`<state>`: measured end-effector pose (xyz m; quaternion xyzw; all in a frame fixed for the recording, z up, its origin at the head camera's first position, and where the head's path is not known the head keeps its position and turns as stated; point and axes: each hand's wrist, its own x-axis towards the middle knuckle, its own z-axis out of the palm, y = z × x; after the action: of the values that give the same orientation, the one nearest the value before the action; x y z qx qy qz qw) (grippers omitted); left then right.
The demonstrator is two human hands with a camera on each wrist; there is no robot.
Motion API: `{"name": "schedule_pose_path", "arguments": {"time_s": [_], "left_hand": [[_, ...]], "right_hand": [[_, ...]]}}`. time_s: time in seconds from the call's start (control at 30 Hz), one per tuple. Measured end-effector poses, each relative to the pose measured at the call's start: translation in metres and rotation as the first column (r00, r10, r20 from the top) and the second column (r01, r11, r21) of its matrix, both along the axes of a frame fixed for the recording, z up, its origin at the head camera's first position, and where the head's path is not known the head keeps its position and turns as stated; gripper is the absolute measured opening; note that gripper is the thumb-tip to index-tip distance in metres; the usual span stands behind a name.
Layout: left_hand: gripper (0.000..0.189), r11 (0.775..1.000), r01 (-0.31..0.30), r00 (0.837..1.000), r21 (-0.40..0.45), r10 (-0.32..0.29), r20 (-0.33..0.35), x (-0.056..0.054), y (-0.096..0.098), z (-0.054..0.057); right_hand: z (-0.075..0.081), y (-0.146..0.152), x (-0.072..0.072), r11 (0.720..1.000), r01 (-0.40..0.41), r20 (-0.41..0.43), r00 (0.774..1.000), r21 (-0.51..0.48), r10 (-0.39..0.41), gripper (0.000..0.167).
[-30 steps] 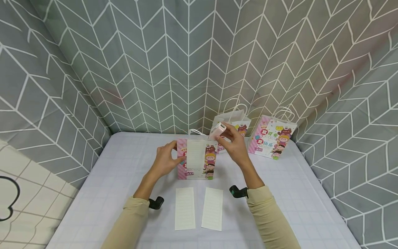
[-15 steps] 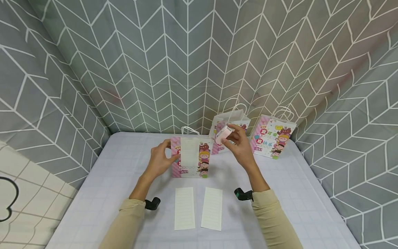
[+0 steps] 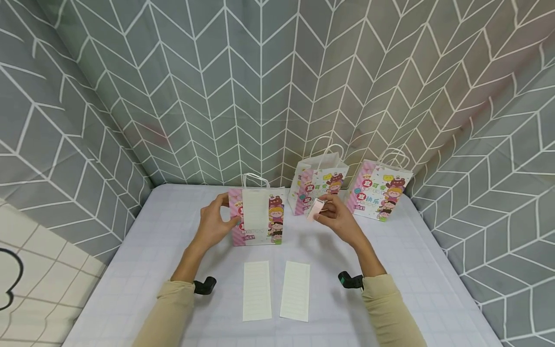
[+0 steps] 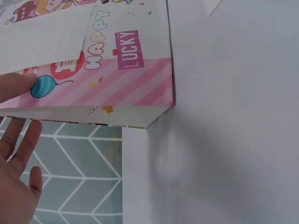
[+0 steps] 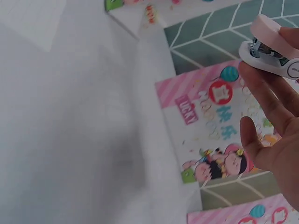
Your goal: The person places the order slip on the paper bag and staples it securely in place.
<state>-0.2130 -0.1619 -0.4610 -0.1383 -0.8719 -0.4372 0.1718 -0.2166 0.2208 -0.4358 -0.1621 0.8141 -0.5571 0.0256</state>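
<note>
My left hand (image 3: pixel 211 222) grips the left side of a printed paper gift bag (image 3: pixel 276 218) with white handles. In the left wrist view the thumb presses on the pink-striped front of the bag (image 4: pixel 149 84), and the fingers lie behind it. Against the bag's front hangs a lined paper slip (image 3: pixel 256 209); how its top is fixed is too small to tell. To the right, apart from that bag, my right hand (image 3: pixel 342 225) holds a small pink stapler (image 3: pixel 316 210). The right wrist view shows the stapler (image 5: pixel 273 44) between thumb and fingers, its metal front visible.
Two similar gift bags stand behind, one (image 3: pixel 310 185) past the stapler and another (image 3: pixel 379 193) farther right. Two lined slips lie on the white tabletop in front, a left slip (image 3: pixel 257 291) and a right slip (image 3: pixel 295 291). A patterned grey curtain (image 3: pixel 260 96) surrounds the table.
My right hand has drawn the stapler away from the bag's top right corner, moving right and lower. My left hand has shifted the bag, with its slip, to the left.
</note>
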Motion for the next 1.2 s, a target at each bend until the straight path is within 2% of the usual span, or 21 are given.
{"name": "schedule_pose_path", "arguments": {"time_s": [0.23,0.4,0.5,0.77,1.03,1.2], "left_hand": [[0.07,1.0,-0.019,1.0,-0.002,0.019,-0.014,0.001,-0.01,0.0],[0.072,0.999,-0.048,0.999,-0.006,0.048,-0.025,0.004,-0.017,0.0],[0.072,0.998,-0.06,0.998,-0.007,0.06,-0.035,0.004,-0.022,0.0],[0.073,0.992,-0.13,0.991,-0.006,0.129,-0.033,0.002,-0.035,-0.001],[0.075,0.981,-0.193,0.981,0.024,0.194,-0.024,0.002,-0.043,-0.002],[0.075,0.972,-0.231,0.972,0.046,0.232,-0.025,0.003,-0.047,-0.003]], "right_hand": [[-0.022,0.023,0.003,0.995,0.052,0.093,0.994,0.09,-0.06,0.06],[-0.037,0.041,0.005,0.98,0.119,0.142,0.98,0.159,-0.142,0.061],[-0.044,0.054,0.007,0.976,0.131,0.166,0.973,0.177,-0.161,0.062],[-0.05,0.082,0.013,0.968,0.141,0.229,0.955,0.206,-0.187,0.068],[-0.052,0.111,0.018,0.957,0.15,0.23,0.951,0.248,-0.208,0.06],[-0.051,0.131,0.022,0.95,0.169,0.259,0.936,0.264,-0.239,0.059]]}}
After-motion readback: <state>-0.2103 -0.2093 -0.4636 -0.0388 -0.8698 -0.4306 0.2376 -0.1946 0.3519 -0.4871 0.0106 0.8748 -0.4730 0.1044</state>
